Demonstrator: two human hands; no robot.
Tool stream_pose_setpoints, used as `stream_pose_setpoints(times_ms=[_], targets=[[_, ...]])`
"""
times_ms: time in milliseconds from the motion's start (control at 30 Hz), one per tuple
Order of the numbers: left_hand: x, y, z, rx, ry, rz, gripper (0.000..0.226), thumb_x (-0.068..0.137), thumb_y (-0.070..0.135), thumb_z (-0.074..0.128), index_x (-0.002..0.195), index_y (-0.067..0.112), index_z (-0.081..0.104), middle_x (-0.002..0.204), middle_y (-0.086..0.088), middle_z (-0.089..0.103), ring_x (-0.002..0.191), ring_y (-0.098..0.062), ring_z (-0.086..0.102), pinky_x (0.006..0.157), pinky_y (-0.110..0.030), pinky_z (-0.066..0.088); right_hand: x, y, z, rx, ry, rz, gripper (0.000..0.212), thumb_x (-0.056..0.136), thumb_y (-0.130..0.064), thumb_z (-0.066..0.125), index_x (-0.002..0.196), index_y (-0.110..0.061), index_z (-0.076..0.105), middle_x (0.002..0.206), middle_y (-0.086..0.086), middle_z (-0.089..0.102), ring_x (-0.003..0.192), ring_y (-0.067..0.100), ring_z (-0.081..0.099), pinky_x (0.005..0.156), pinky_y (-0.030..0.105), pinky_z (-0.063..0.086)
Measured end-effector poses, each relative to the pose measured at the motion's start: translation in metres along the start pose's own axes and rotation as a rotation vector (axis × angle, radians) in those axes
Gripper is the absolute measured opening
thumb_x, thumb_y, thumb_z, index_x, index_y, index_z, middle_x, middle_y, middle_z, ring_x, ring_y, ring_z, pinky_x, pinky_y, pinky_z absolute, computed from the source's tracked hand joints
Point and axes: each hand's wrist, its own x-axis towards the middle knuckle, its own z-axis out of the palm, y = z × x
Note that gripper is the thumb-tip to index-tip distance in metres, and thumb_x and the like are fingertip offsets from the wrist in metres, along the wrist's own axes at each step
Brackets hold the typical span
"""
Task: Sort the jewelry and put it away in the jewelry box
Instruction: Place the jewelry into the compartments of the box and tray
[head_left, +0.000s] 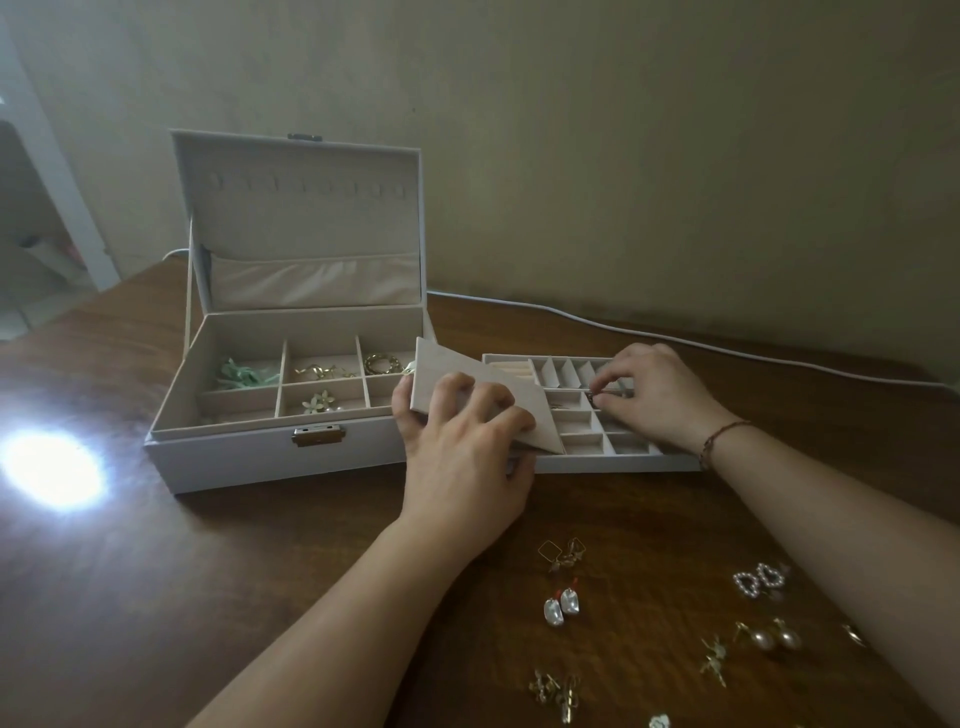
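Note:
A white jewelry box (234, 457) stands open on the wooden table, lid upright. Its lower compartments hold a green piece (244, 373), gold pieces (322, 371), a gold chain (382, 362) and flower earrings (318, 402). To its right lies the removable tray (613, 460) with small compartments. My left hand (462, 457) grips a flat beige flap (498, 387) lifted at an angle over the tray's left part. My right hand (654, 395) pinches a small dark ring (592, 399) over a middle tray compartment. Several earrings lie loose on the table near me.
Loose pieces near the front edge include square gold earrings (563, 553), white drop earrings (561, 610), pearl heart earrings (761, 579) and pearl studs (774, 638). A white cable (675, 340) runs along the wall behind the tray. Bright glare (52, 467) sits on the table's left.

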Motion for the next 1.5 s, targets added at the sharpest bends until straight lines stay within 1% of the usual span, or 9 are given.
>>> stream_pose_setpoints(times_ms=[200,433,667,900,1033,1167,1367,1433,1500], targets=[[0.001,-0.001,0.000,0.002,0.002,0.007,0.026,0.077,0.045,0.076,0.101,0.038,0.069,0.118,0.009,0.062,0.127,-0.024,0.034,0.111,-0.056,0.002,0.005,-0.002,0.000,-0.033,-0.024,0.007,0.006,0.087,-0.036,0.067,0.081,-0.038,0.066,0.108,-0.014,0.058,0.116,0.014,0.043,0.090,0.037,0.042],[0.001,0.000,0.000,0.008,0.010,0.008,0.026,0.076,0.045,0.078,0.099,0.037,0.070,0.117,0.009,0.063,0.126,-0.024,0.034,0.111,-0.057,0.004,0.007,0.004,-0.002,0.090,-0.056,0.112,0.015,0.087,-0.034,0.068,0.073,-0.038,0.066,0.116,-0.007,0.054,0.124,0.021,0.036,0.097,0.042,0.035],[0.001,-0.001,0.001,0.014,0.008,0.006,0.026,0.077,0.046,0.076,0.100,0.038,0.070,0.117,0.010,0.062,0.127,-0.024,0.035,0.111,-0.057,0.003,0.003,0.006,0.002,0.088,0.030,0.069,0.010,0.086,-0.037,0.069,0.077,-0.040,0.065,0.117,-0.006,0.058,0.121,0.017,0.040,0.093,0.037,0.035],[0.001,-0.001,0.002,0.013,0.012,0.009,0.025,0.076,0.047,0.075,0.099,0.039,0.069,0.116,0.011,0.062,0.126,-0.024,0.036,0.111,-0.056,0.003,0.001,0.014,0.002,0.206,0.118,0.081,0.019,0.097,-0.025,0.053,0.103,-0.025,0.071,0.118,-0.003,0.062,0.118,0.020,0.050,0.098,0.043,0.045],[0.001,0.000,0.001,0.009,0.018,0.006,0.026,0.075,0.046,0.077,0.099,0.038,0.070,0.116,0.010,0.063,0.125,-0.025,0.036,0.111,-0.056,0.003,-0.012,0.010,-0.006,0.131,0.161,-0.091,0.014,0.093,-0.026,0.059,0.103,-0.028,0.070,0.108,-0.010,0.064,0.112,0.014,0.052,0.092,0.033,0.044],[0.001,0.000,0.001,0.012,0.024,0.009,0.026,0.076,0.045,0.078,0.099,0.037,0.070,0.117,0.009,0.063,0.126,-0.026,0.036,0.110,-0.055,0.004,-0.043,-0.008,-0.015,0.117,-0.005,-0.338,0.017,0.089,-0.028,0.063,0.103,-0.038,0.063,0.094,-0.022,0.058,0.096,-0.001,0.053,0.081,0.027,0.051],[0.002,0.001,0.001,0.038,0.011,0.001,0.027,0.074,0.045,0.078,0.099,0.037,0.070,0.116,0.009,0.063,0.125,-0.025,0.034,0.109,-0.056,0.006,-0.087,-0.033,-0.025,0.082,-0.474,-0.550,0.034,0.090,-0.034,0.062,0.120,-0.049,0.055,0.120,-0.033,0.046,0.112,-0.011,0.046,0.090,0.017,0.048],[0.002,0.001,0.002,0.042,0.016,0.004,0.027,0.073,0.045,0.078,0.098,0.037,0.070,0.115,0.009,0.064,0.124,-0.025,0.035,0.110,-0.056,0.006,-0.098,-0.041,-0.023,0.079,-0.564,-0.596,0.045,0.090,-0.033,0.063,0.127,-0.053,0.047,0.129,-0.037,0.037,0.117,-0.012,0.041,0.094,0.017,0.046],[0.002,0.001,0.001,0.050,0.019,0.002,0.027,0.074,0.045,0.078,0.098,0.037,0.070,0.115,0.009,0.064,0.124,-0.025,0.036,0.110,-0.056,0.006,-0.102,-0.046,-0.018,0.033,-0.581,-0.636,0.043,0.092,-0.030,0.061,0.128,-0.050,0.049,0.130,-0.036,0.033,0.120,-0.012,0.037,0.097,0.017,0.042]])
